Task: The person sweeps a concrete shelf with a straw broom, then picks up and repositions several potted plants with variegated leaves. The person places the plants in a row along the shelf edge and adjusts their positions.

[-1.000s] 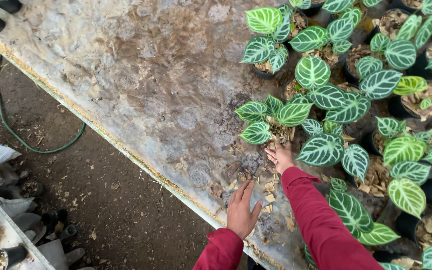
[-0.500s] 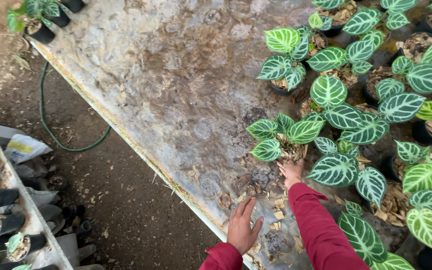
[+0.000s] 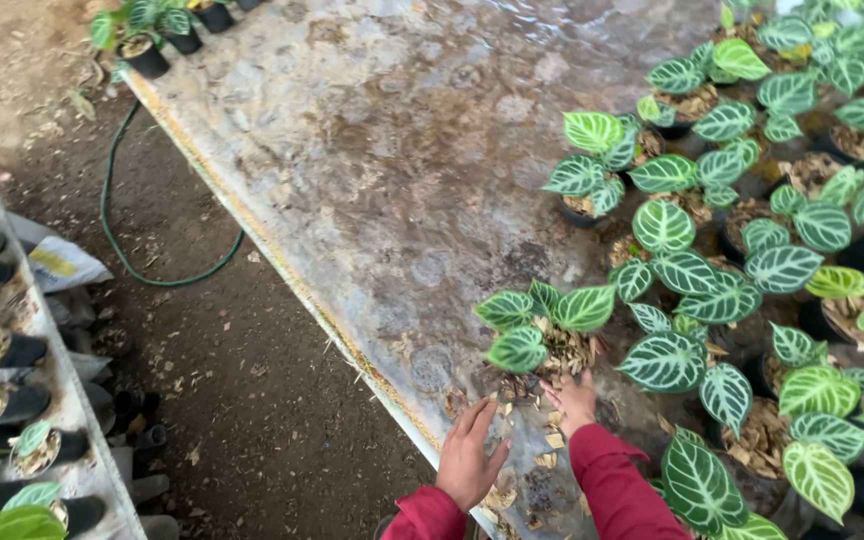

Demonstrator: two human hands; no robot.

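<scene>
Both hands brought to the spilled chips at lower centre.
The left hand (image 3: 469, 458), since shifted forward, lies flat and released on the tabletop (image 3: 382, 150); the right hand (image 3: 574, 397), fingers spread and grasping nothing, touches bark chips (image 3: 550, 440) beside the potted plant (image 3: 544, 335).

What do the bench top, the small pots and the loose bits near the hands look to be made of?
Bench top: looks like clear plastic sheeting over a board; wet, glossy glare and wrinkles suggest it, though unsure.
Small pots: apparently black plastic, thin-walled with a dull sheen.
Loose bits between the left hand and right hand: dry tan flakes, probably wood chips or bark.
</scene>
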